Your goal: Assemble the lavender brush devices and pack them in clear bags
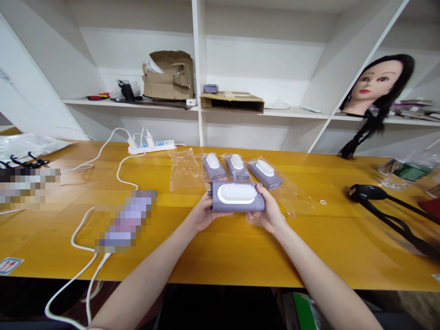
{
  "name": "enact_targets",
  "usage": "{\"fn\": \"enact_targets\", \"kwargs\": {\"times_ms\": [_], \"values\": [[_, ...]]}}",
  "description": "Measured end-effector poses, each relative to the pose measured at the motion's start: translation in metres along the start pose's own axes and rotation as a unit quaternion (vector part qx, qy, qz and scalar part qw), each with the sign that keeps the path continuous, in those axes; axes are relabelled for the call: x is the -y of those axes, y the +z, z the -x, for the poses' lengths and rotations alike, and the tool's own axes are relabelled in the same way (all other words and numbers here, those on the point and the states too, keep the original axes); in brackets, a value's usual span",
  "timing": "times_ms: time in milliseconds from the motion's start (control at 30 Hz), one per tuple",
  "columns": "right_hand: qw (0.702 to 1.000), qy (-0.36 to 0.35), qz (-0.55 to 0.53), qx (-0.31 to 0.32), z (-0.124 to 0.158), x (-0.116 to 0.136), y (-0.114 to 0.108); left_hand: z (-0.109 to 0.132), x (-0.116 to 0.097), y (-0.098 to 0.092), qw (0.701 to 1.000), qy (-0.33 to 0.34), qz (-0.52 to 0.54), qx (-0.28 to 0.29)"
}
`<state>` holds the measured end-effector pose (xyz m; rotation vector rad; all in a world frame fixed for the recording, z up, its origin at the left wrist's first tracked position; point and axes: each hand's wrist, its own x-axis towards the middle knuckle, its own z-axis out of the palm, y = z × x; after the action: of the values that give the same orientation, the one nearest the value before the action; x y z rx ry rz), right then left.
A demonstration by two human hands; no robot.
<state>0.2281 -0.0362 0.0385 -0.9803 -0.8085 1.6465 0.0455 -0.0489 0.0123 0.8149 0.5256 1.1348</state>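
Observation:
Both hands hold a purple-grey device with a raised white oval part [237,194] level above the table. My left hand [202,214] is closed around its left end, where small dark teeth show, with the fingers partly hidden underneath. Around the right end, my right hand [270,211] is closed, its thumb on the top edge. Just beyond stand three similar devices in clear plastic bags: a left one [213,168], a middle one [237,169] and a right one [266,175]. Beside them lies a crumpled clear bag [185,169].
A pixelated phone [127,220] with a white cable lies to the left. Behind it is a power strip [153,146]. Black straps [385,211] lie on the right. Shelves at the back hold a torn carton [168,78], a flat cardboard box [232,101] and a mannequin head [374,85].

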Motion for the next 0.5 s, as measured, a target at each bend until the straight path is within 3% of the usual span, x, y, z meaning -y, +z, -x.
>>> {"fn": "enact_targets", "kwargs": {"times_ms": [167, 333, 500], "values": [[0.998, 0.049, 0.027, 0.002, 0.001, -0.0027, -0.0019, -0.003, 0.0042, 0.0014, 0.996, 0.001, -0.029, -0.082], [0.998, 0.061, 0.032, -0.01, -0.0017, -0.0072, -0.0041, -0.0045, 0.0057, -0.0006, 0.997, 0.056, -0.043, -0.04], [0.998, 0.051, 0.038, -0.004, 0.0006, -0.0095, -0.0025, -0.0014, 0.004, 0.0022, 0.997, 0.057, -0.033, -0.025]]}}
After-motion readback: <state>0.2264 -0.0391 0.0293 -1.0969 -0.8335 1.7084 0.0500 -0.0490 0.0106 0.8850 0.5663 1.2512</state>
